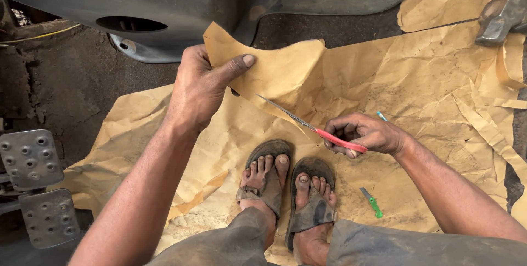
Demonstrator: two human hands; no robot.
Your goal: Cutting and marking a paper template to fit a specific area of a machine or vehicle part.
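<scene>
Two hands work a sheet of brown paper spread over a dirt floor. Left hand is closed on a lifted flap of that paper, thumb on top and fingers behind, holding it up off the ground. Right hand is closed round the red handles of scissors, whose blades point up and left and meet the lower edge of the raised flap. Judging from this, the cut is under way, with the blades partly into the sheet.

Both sandalled feet rest on the paper just below the hands. Near the right foot lies a small green knife; a blue pen tip shows just beyond the right hand. A hammer head sits on the paper at the far right, well apart. Loose paper strips trail nearby. Grey bodywork looms above, and two studded pedals stand at the left.

Carrying the cut on would call for keeping the flap taut and feeding it steadily toward the blades
</scene>
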